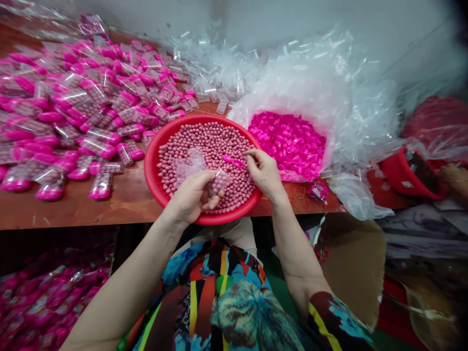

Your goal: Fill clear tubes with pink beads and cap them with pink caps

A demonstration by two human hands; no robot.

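Note:
My left hand (193,195) is closed around a small clear plastic container (219,182) with pink beads inside, tilted over a red basin (149,170). Round dull-pink beads (204,134) fill the basin. Above its right side, my right hand (263,170) is closed, its thumb and fingertips at a slim bright-pink plastic piece (234,162) with a loop at one end. Translucent plastic pieces (190,163) lie on the beads beside my left hand. Part of the container is hidden by my fingers.
Many bead-filled containers with pink ends (98,97) are heaped on the left of the table (124,200). A bag of bright-pink plastic parts (288,141) lies right of the basin. Clear empty containers (219,73) are piled behind. Far right, another person's hand (455,175) is beside a red bucket (405,175).

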